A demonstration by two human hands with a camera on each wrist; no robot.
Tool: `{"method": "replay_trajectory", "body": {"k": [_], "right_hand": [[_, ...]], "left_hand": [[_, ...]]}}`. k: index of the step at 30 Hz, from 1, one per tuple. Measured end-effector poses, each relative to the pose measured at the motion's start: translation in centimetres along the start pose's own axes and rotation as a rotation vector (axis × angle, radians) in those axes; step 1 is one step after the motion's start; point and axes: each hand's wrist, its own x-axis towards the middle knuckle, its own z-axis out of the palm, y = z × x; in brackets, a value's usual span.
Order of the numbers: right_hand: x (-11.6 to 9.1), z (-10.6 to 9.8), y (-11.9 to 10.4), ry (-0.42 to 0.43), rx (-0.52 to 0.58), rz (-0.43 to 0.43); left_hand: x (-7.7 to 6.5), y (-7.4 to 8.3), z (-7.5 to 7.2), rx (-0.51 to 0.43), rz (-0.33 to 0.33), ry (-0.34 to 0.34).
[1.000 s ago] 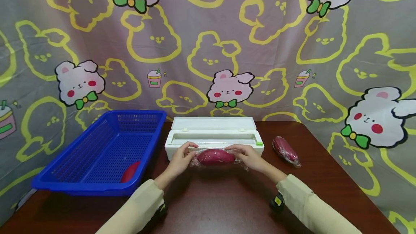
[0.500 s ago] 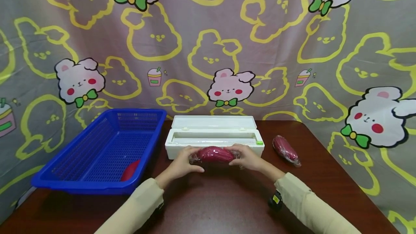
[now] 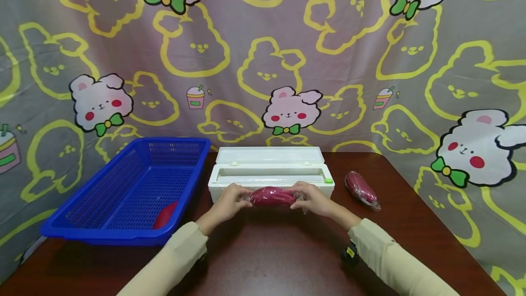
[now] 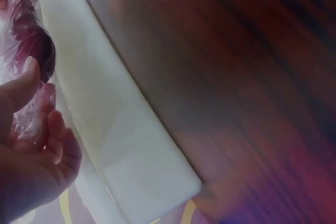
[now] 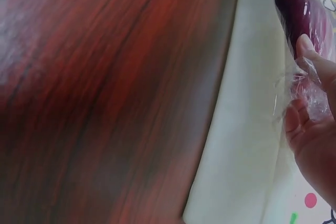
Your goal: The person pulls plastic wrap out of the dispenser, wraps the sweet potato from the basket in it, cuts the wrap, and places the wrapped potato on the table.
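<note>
Both hands are narrowed on one thing. Left hand (image 3: 229, 201) grips the left end of a dark-red oblong piece (image 3: 272, 196) wrapped in clear film; right hand (image 3: 314, 201) grips the other end, thumb laid along the piece, fingers curled in at the film. Piece lies crosswise, roughly level, between the hands. Loose, crumpled film (image 5: 315, 100) shows by the right fingers.

Step in hand, as I judge it: pressing down the film ends. Best done with even pressure from both thumbs, tails folded flat against the body, tension light so that the thin film doesn't tear.

Just behind: white box (image 3: 215, 191), lid (image 3: 269, 155) raised, green slider (image 3: 328, 181) at its right end. Can't tell whether piece touches box. Farther right, a second wrapped piece (image 3: 361, 190) on the brown table (image 3: 271, 259). Left, blue basket (image 3: 102, 236), one red piece (image 3: 165, 216) in its near right corner.
</note>
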Motion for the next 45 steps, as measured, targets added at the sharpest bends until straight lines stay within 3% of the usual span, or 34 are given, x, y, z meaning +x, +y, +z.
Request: {"method": "replay_trajectory", "body": {"k": [4, 11, 16, 21, 28, 38, 42, 45], "right_hand": [[-0.1, 0.1, -0.1, -0.004, -0.092, -0.015], [-0.1, 0.5, 0.0, 0.013, -0.441, -0.168], [0.0, 0.6, -0.1, -0.013, -0.543, -0.2], [-0.1, 0.7, 0.1, -0.031, -0.649, -0.239], [-0.3, 0.6, 0.2, -0.033, -0.663, -0.277], [-0.6, 0.4, -0.3, 0.014, -0.706, -0.292], [-0.9, 0.0, -0.6, 0.088, -0.667, -0.203], [-1.4, -0.9, -0.8, 0.23, -0.639, -0.035]], "left_hand": [[0.3, 0.0, -0.1, -0.011, 0.002, -0.038], [0.2, 0.5, 0.3, 0.128, -0.058, -0.04], [0.0, 0.5, 0.6, 0.16, -0.093, -0.099], [-0.1, 0.2, 1.0, 0.216, -0.081, -0.142], [-0.1, 0.2, 1.1, 0.228, -0.058, -0.124], [-0.1, 1.2, 0.9, 0.324, 0.007, -0.061], [0.3, 2.3, 0.7, 0.319, 0.011, -0.067], [1.1, 3.5, 0.7, 0.302, 0.027, -0.074]]}}
